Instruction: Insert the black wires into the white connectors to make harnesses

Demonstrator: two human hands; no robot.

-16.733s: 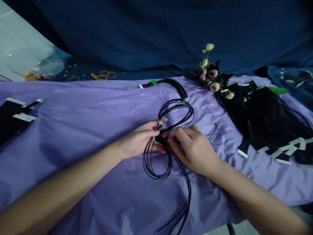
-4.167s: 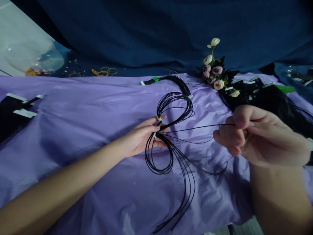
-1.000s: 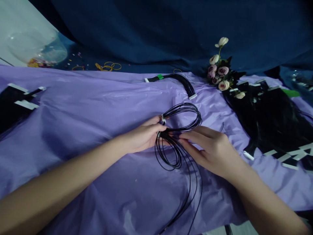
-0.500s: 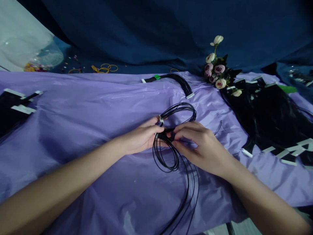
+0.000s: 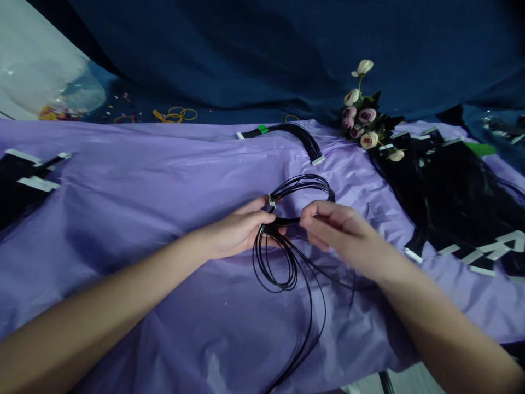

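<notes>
A looped bundle of thin black wires [image 5: 305,181] with a small white connector [image 5: 271,200] at its left end is held over the purple sheet. My left hand [image 5: 248,227] is closed on it, the thumb pressing the wires just below the connector. My right hand [image 5: 332,227] pinches wires at the bundle's right side, thumb against forefinger. One set of loops arches above the hands, another hangs below. Loose wire tails [image 5: 309,323] trail down toward the bottom edge, and a few strands pass under the right wrist.
A finished-looking black cable with green tape [image 5: 295,131] lies behind. Piles of black cables with white connectors rest at right [image 5: 455,191] and left [image 5: 24,186]. Artificial flowers [image 5: 363,117], yellow rubber bands [image 5: 176,114] and a clear plastic bag [image 5: 77,93] sit along the back.
My right hand has moved a little to the right, its fingers folding in around the wires. Some loose strands swung rightward. My left hand stays in place.
</notes>
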